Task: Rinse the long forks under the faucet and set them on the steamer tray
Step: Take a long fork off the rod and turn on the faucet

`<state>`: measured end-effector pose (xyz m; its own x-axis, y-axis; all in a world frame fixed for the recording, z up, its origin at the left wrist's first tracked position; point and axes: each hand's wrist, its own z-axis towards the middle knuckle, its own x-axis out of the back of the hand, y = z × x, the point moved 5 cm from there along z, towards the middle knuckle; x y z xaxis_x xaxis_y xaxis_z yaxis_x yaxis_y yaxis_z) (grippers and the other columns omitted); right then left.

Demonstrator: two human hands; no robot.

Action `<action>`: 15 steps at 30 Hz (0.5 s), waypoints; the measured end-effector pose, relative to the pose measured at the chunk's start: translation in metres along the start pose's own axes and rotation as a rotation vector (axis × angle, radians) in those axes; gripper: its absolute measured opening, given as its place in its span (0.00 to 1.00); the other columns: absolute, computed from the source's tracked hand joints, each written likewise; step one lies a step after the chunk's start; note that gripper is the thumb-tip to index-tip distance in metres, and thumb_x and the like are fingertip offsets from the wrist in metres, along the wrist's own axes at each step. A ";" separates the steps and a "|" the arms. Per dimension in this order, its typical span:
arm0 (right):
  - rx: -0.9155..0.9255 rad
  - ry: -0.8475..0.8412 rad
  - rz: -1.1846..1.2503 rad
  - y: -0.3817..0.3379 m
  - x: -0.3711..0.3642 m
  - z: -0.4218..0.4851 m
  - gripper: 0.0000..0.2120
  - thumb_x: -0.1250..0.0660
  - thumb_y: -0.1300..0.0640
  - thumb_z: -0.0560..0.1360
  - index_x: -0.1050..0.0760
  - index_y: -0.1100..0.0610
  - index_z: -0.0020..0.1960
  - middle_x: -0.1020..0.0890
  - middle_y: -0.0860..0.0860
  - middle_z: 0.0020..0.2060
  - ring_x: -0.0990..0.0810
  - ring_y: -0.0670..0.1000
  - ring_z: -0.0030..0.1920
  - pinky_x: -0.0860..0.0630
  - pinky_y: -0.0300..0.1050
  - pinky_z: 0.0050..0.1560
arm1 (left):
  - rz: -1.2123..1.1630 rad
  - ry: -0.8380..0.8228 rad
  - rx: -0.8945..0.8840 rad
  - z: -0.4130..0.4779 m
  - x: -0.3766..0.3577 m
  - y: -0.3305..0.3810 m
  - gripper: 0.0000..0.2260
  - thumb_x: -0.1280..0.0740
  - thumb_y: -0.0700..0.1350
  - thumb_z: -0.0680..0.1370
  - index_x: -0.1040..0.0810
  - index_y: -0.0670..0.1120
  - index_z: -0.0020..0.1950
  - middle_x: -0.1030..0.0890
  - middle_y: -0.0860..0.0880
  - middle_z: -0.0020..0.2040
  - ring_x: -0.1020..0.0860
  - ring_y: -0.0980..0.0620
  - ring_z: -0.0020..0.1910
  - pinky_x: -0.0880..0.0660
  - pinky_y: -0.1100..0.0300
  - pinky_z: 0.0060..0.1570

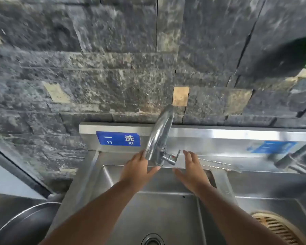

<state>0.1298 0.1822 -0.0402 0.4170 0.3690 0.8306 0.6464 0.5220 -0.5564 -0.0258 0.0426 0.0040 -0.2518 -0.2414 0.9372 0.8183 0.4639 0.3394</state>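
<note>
A chrome faucet (159, 137) arches over the left steel sink basin (166, 209); no water runs from it that I can see. My left hand (136, 168) is open just left of and under the spout, fingers spread. My right hand (193, 170) is open just right of the faucet's lever handle (173, 157), holding nothing. Two long thin twisted metal forks (215, 165) lie on the ledge behind the sinks, right of my right hand. A round slatted steamer tray (276, 227) shows at the lower right, partly cut off by the frame.
A dark stone wall rises behind the steel backsplash with a blue label (118, 138). A second faucet (293, 160) juts in at the right. A large steel pot or lid (21, 223) sits at the lower left. The drain (152, 239) is at the bottom centre.
</note>
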 end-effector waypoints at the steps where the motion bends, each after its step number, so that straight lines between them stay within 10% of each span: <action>1: -0.027 0.014 0.069 0.005 -0.004 0.011 0.41 0.31 0.42 0.74 0.45 0.53 0.79 0.39 0.52 0.75 0.32 0.56 0.73 0.30 0.51 0.70 | -0.064 -0.022 0.059 0.009 -0.009 0.000 0.36 0.40 0.67 0.75 0.38 0.49 0.77 0.24 0.46 0.68 0.25 0.44 0.63 0.28 0.54 0.59; 7: -0.109 -0.050 0.269 0.021 -0.037 0.059 0.29 0.26 0.46 0.72 0.31 0.56 0.67 0.20 0.55 0.56 0.17 0.57 0.49 0.18 0.51 0.50 | -0.343 -0.025 0.179 0.050 -0.044 0.015 0.37 0.31 0.54 0.77 0.44 0.42 0.79 0.37 0.42 0.77 0.37 0.44 0.75 0.44 0.62 0.68; 11: -0.192 -0.123 0.431 0.028 -0.051 0.075 0.22 0.23 0.49 0.70 0.25 0.52 0.60 0.17 0.46 0.38 0.20 0.44 0.25 0.22 0.39 0.24 | -0.322 0.040 0.212 0.071 -0.059 0.011 0.30 0.29 0.53 0.75 0.32 0.44 0.73 0.22 0.45 0.65 0.25 0.47 0.63 0.36 0.67 0.52; 15: -0.280 -0.201 0.628 0.029 -0.059 0.082 0.17 0.23 0.51 0.70 0.22 0.55 0.56 0.20 0.49 0.30 0.26 0.45 0.19 0.30 0.38 0.21 | -0.361 0.033 0.222 0.085 -0.073 0.007 0.18 0.27 0.56 0.71 0.24 0.52 0.57 0.16 0.52 0.48 0.18 0.51 0.47 0.22 0.55 0.47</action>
<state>0.0719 0.2384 -0.1071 0.6556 0.6837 0.3207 0.4740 -0.0420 -0.8795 -0.0456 0.1364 -0.0554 -0.4823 -0.4477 0.7529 0.5481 0.5162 0.6581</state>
